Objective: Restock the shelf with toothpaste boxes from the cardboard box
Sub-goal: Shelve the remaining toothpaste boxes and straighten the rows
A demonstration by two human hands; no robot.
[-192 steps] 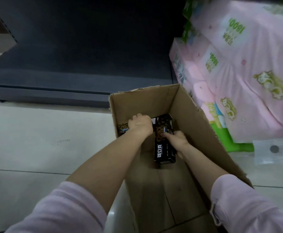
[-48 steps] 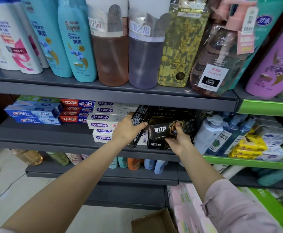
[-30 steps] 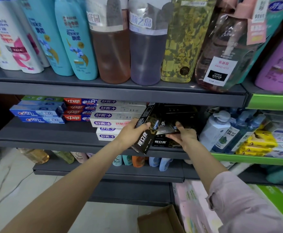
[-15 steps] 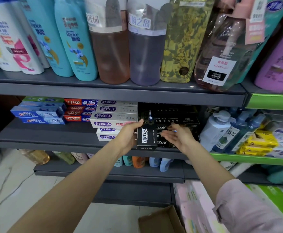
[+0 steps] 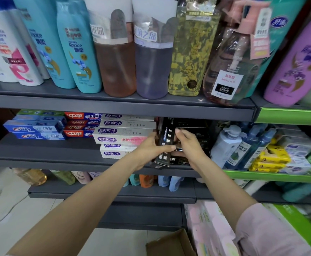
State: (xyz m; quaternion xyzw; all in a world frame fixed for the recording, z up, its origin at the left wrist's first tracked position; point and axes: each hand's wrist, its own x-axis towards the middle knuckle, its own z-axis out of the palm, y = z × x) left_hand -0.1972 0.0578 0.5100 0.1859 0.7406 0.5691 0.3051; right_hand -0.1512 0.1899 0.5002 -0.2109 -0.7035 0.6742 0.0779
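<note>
The black toothpaste box (image 5: 165, 145) stands on end and tilted at the front of the middle shelf (image 5: 45, 156), just left of the stack of black boxes (image 5: 193, 130) already lying there. The left hand (image 5: 149, 150) grips it from the left, thumb curled across its lower front. The right hand (image 5: 189, 145) holds it from the right, fingers curled at its upper edge. Half a second ago the right hand was open and off the box, which stood more upright; now both hands hold it and it leans, its lower end pushed past the shelf lip. The box's white lettering is too blurred to read.

Left of it lies a stack of white toothpaste boxes (image 5: 125, 133) printed with 舒客+, one with red characters starting 抗敏. Further left are red boxes (image 5: 80, 124) marked 中華 and 健齿白, then blue boxes (image 5: 34, 129) with a Crest-style logo and 盐白.

On the upper shelf (image 5: 114, 106) stand teal Rejoice bottles (image 5: 77, 48), a white Head & Shoulders bottle (image 5: 8, 48), an amber bottle (image 5: 116, 52), a grey one (image 5: 151, 56), and a pink pump bottle (image 5: 234, 67) labelled AMINO ACID. A corner of the cardboard box (image 5: 169, 244) shows on the floor below, beside pink tissue packs (image 5: 212, 230).
</note>
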